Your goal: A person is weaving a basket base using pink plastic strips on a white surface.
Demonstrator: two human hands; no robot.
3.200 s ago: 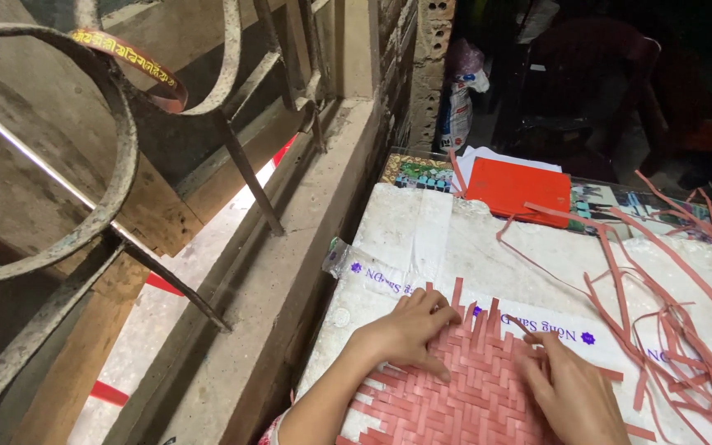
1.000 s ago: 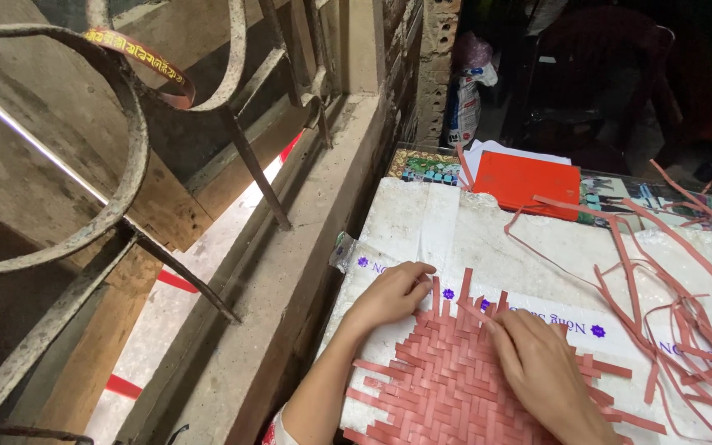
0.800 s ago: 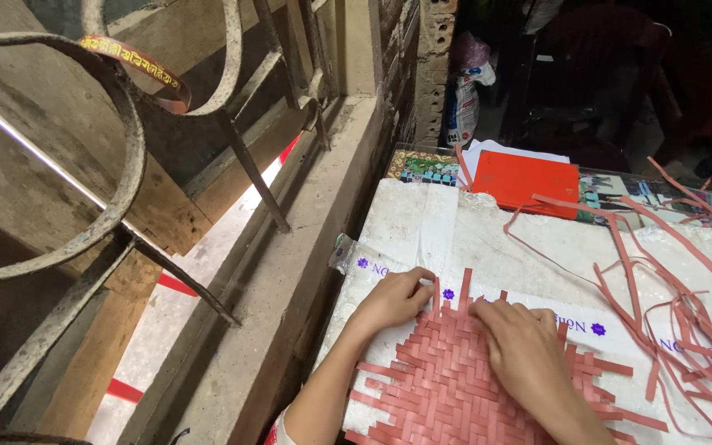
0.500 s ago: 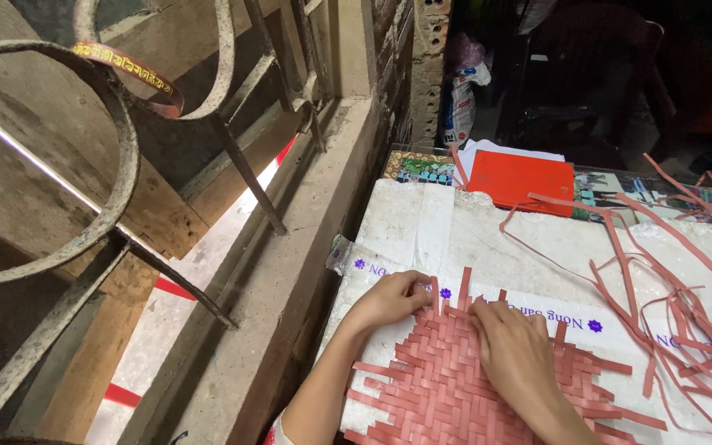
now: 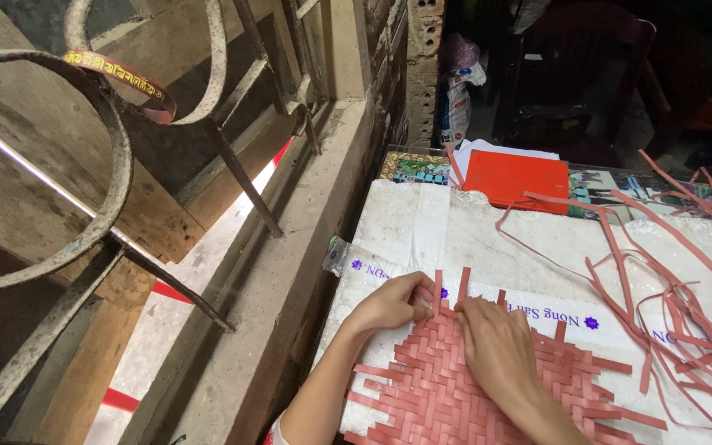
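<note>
Your woven mat (image 5: 488,395) of pinkish-red strips lies on the white sack sheet (image 5: 455,239) at the near edge of the counter, a good patch already interlaced in a herringbone; its far edge at 12 o'clock is unfinished, with strip ends (image 5: 463,284) standing free. Your left hand (image 5: 389,303) pinches one upright strip end at that edge, fingers curled; your right hand (image 5: 500,346) lies flat, fingers pressed together, on the weave just beside it. Much weaving looks left; loose strips (image 5: 661,272) tangle at 2 o'clock, well apart. A red folder (image 5: 517,177) sits at 12 o'clock; a metal grille (image 5: 109,165) stands at 10 o'clock; nothing blocks your hands.
</note>
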